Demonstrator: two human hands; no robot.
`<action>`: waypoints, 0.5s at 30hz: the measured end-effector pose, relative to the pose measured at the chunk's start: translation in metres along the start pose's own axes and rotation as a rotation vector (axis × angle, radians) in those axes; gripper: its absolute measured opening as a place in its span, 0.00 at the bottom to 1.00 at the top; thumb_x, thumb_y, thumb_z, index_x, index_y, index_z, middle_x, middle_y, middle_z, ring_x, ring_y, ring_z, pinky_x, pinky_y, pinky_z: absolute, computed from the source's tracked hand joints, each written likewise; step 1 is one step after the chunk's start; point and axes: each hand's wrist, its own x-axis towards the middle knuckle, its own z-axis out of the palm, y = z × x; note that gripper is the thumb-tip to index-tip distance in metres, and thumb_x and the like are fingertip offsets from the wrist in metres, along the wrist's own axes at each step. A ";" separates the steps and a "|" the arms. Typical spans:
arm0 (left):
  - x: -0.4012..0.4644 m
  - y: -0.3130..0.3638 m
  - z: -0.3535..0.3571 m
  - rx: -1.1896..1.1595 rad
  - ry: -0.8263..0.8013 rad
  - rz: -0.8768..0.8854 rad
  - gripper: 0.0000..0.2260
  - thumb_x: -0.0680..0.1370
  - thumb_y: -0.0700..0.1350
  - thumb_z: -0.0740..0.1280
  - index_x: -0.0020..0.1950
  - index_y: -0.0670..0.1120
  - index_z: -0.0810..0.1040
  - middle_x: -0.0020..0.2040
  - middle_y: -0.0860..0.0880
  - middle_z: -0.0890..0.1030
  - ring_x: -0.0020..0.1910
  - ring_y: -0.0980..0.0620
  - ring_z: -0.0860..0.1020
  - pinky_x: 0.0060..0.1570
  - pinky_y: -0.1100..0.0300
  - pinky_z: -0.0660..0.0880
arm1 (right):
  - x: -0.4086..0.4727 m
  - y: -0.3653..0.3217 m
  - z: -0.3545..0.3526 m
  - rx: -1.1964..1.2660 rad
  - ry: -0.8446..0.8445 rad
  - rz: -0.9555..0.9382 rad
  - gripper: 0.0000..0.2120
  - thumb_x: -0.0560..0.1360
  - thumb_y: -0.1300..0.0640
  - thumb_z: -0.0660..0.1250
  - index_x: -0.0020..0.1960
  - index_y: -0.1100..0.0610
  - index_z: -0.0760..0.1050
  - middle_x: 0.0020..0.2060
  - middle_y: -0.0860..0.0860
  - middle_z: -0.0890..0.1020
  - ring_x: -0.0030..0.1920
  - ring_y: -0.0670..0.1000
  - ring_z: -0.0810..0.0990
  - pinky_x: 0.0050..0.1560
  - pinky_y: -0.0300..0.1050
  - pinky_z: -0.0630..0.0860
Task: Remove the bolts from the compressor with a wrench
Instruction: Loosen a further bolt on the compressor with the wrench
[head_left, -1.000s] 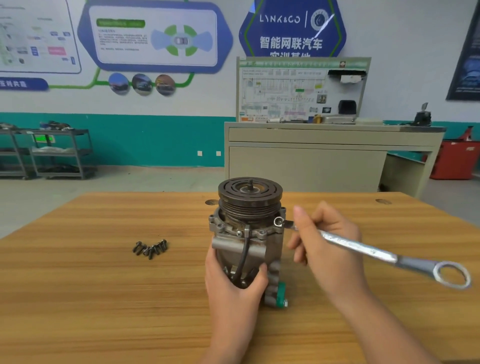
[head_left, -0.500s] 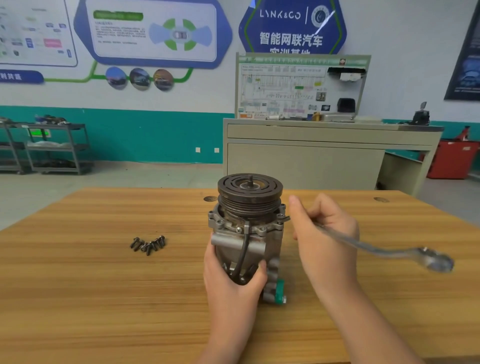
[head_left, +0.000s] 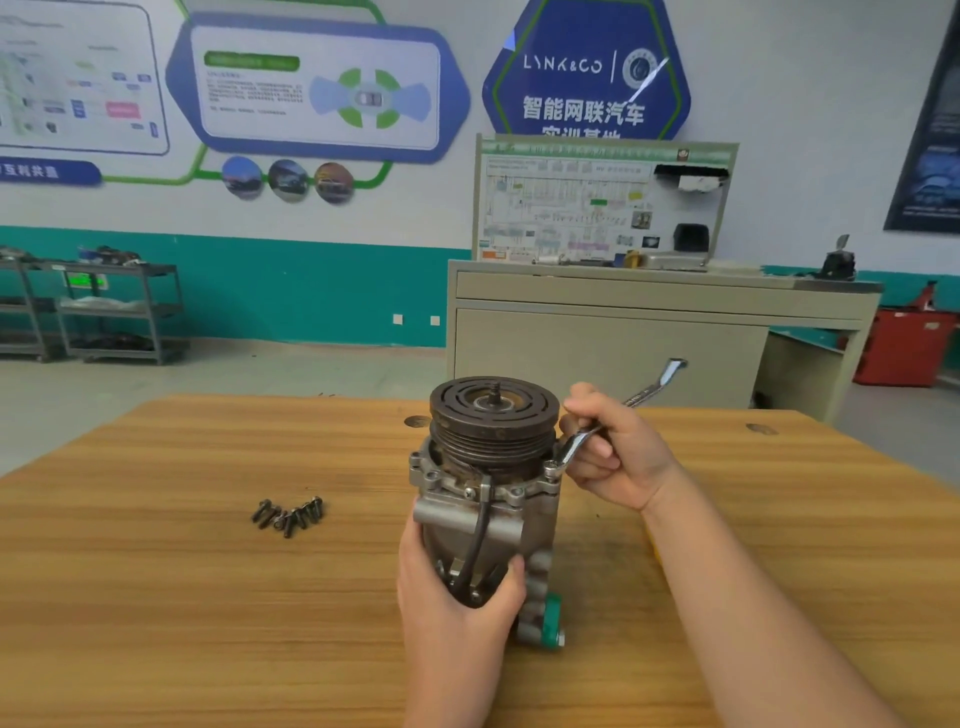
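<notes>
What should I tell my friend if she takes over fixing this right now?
Left hand grips the lower body of the compressor, holding it upright on the wooden table.
Right hand holds the wrench, its ring end on a bolt at the flange's right side; the handle points up and away.
Done: a pile of loose bolts lies on the table to the left.
Left: loosen this bolt, then any others in the flange.
</notes>
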 end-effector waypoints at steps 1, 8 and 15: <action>0.000 -0.001 0.000 0.000 0.004 -0.001 0.46 0.63 0.45 0.80 0.76 0.57 0.61 0.68 0.56 0.71 0.70 0.52 0.68 0.71 0.45 0.67 | 0.001 -0.002 0.000 0.040 0.014 0.014 0.18 0.68 0.56 0.76 0.28 0.57 0.69 0.16 0.48 0.68 0.14 0.42 0.60 0.16 0.30 0.59; -0.001 0.000 -0.001 -0.003 -0.012 0.021 0.45 0.62 0.52 0.78 0.75 0.59 0.61 0.69 0.57 0.70 0.70 0.53 0.68 0.71 0.46 0.67 | -0.049 -0.016 0.013 -0.042 0.312 -0.077 0.24 0.77 0.42 0.57 0.26 0.55 0.66 0.28 0.51 0.69 0.27 0.47 0.69 0.28 0.39 0.70; 0.001 0.003 -0.002 -0.007 -0.018 0.023 0.44 0.65 0.45 0.80 0.76 0.57 0.61 0.69 0.55 0.71 0.70 0.53 0.69 0.71 0.46 0.67 | -0.062 0.035 0.052 -0.922 0.462 -0.289 0.15 0.68 0.44 0.71 0.40 0.54 0.70 0.21 0.42 0.71 0.22 0.39 0.67 0.24 0.29 0.63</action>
